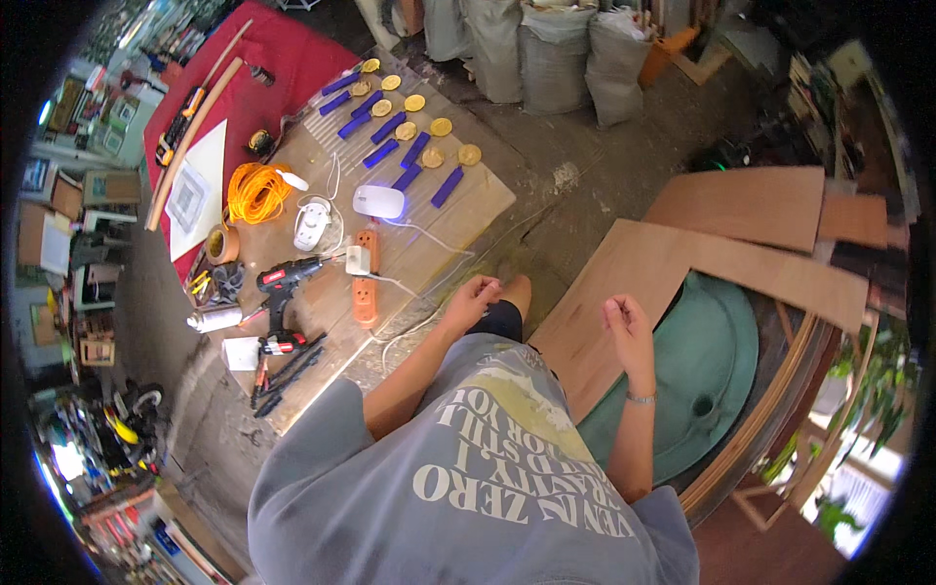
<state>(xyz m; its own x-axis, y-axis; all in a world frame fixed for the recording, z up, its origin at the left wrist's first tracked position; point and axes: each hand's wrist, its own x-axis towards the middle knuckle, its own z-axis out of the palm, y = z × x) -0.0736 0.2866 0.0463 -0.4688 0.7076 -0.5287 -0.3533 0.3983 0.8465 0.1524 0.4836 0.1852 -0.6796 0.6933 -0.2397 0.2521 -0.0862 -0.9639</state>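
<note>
My left hand point(476, 299) is in the air in front of my body, its fingers curled in and nothing visible in them. It is nearest the front edge of the wooden table point(429, 234) and an orange power strip point(366, 302). My right hand point(626, 320) is raised, fingers bent toward the palm, with nothing seen in it. Beneath and beside it are a plywood sheet point(624, 283) and a round green basin-like piece point(707, 380). On the table, gold medals point(441, 127) with blue-purple ribbons lie in rows.
The table also bears a cordless drill point(283, 283), an orange cord coil point(257, 193), a tape roll point(222, 244) and a glowing white device point(378, 201) with its cable. A red cloth point(283, 49) covers its far left. Filled sacks point(556, 58) stand behind; plywood offcuts point(751, 205) lie right.
</note>
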